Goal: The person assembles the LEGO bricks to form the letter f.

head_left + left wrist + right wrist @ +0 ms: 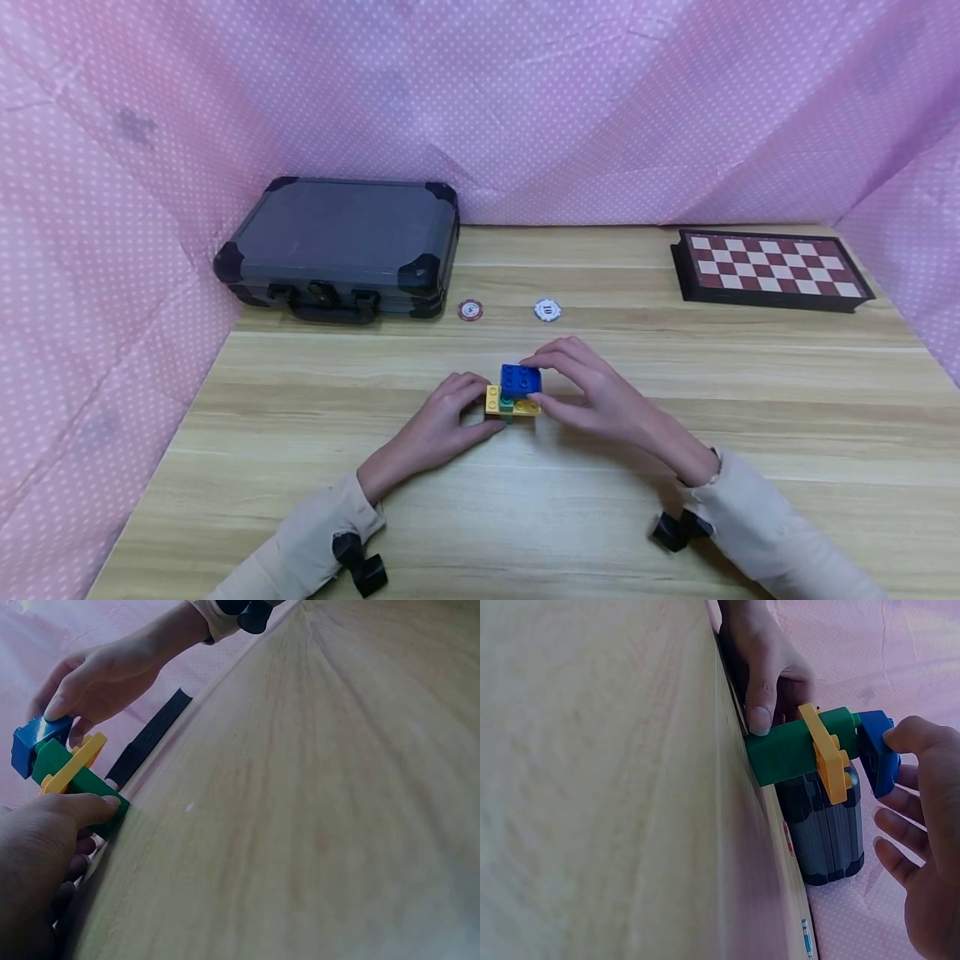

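Note:
A small upright stack of toy building blocks stands on the wooden table between both hands. Green blocks (783,754) form its column, and a flat yellow block (827,754) juts out sideways partway up. My left hand (442,423) grips the green base low down, thumb on the near side. With thumb and fingers, my right hand (592,392) pinches a blue block (521,381) at the top of the column. In the right wrist view the blue block sits tilted against the upper green block's studs.
Behind the stack lie a red-edged poker chip (470,310) and a white one (547,310). A grey case (337,229) with black corners stands at the back left, a checkered game board (776,268) at the back right. Pink dotted cloth (525,108) hangs behind the table (480,517).

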Demonstrator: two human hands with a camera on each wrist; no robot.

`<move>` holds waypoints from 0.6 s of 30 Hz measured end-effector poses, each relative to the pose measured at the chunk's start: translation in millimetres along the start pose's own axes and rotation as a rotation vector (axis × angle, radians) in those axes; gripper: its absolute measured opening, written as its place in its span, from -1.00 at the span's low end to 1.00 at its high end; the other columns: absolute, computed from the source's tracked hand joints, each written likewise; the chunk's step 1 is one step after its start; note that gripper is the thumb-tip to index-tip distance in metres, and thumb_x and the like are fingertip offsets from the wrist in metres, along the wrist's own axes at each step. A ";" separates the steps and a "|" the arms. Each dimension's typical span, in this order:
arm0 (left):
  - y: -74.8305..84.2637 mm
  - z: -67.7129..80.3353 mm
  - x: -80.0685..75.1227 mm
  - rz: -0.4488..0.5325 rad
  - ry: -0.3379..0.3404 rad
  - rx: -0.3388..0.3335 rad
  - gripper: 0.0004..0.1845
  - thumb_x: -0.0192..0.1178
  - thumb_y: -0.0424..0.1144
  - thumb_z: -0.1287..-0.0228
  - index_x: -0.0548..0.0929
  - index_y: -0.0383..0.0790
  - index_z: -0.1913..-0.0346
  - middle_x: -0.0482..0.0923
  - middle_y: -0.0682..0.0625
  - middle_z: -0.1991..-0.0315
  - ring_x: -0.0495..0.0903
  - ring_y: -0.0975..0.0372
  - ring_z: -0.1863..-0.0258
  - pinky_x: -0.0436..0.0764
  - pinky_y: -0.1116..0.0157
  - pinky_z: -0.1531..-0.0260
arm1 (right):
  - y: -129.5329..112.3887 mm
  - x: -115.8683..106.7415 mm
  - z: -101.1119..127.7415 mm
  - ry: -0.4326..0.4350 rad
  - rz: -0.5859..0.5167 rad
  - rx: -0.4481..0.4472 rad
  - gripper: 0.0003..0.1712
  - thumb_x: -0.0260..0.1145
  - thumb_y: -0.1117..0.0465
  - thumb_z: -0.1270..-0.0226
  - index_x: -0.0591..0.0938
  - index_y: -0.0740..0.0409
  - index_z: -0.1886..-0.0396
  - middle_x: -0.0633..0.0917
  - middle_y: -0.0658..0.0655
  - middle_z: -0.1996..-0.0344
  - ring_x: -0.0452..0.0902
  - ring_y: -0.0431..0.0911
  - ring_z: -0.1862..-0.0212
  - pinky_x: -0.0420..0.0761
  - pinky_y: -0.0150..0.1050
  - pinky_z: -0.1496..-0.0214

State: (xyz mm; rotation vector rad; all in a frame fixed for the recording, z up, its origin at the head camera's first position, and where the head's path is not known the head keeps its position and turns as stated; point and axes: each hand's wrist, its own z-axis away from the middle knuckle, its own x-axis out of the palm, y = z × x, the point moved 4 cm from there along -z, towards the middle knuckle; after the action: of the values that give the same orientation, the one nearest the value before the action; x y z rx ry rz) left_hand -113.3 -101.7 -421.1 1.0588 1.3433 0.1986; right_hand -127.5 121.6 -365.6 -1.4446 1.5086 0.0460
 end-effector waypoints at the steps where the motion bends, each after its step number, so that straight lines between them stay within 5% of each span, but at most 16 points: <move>1: 0.0 0.1 -0.2 0.001 -0.001 -0.002 -0.60 0.49 -0.15 -0.29 0.70 -0.17 -0.13 0.60 0.08 -0.07 0.47 0.27 -0.02 0.59 0.18 -0.02 | -0.1 -0.1 -0.1 0.000 -0.001 -0.002 -0.56 0.47 0.23 -0.34 0.65 0.16 -0.19 0.64 0.02 -0.10 0.50 -0.10 -0.14 0.55 -0.20 -0.17; 18: -0.2 0.2 -0.4 0.006 0.006 0.003 -0.60 0.49 -0.16 -0.29 0.70 -0.17 -0.13 0.60 0.08 -0.07 0.48 0.26 -0.04 0.59 0.17 -0.04 | -1.6 -1.2 -0.2 -0.033 -0.020 -0.017 -0.52 0.48 0.31 -0.31 0.62 0.18 -0.21 0.67 0.04 -0.09 0.57 -0.10 -0.09 0.65 -0.04 -0.08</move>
State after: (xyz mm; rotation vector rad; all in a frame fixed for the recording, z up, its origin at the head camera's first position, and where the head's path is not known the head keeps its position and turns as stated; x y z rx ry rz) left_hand -113.4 -102.2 -421.0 1.0656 1.3461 0.2041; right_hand -126.6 121.8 -363.8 -1.4660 1.4700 0.0705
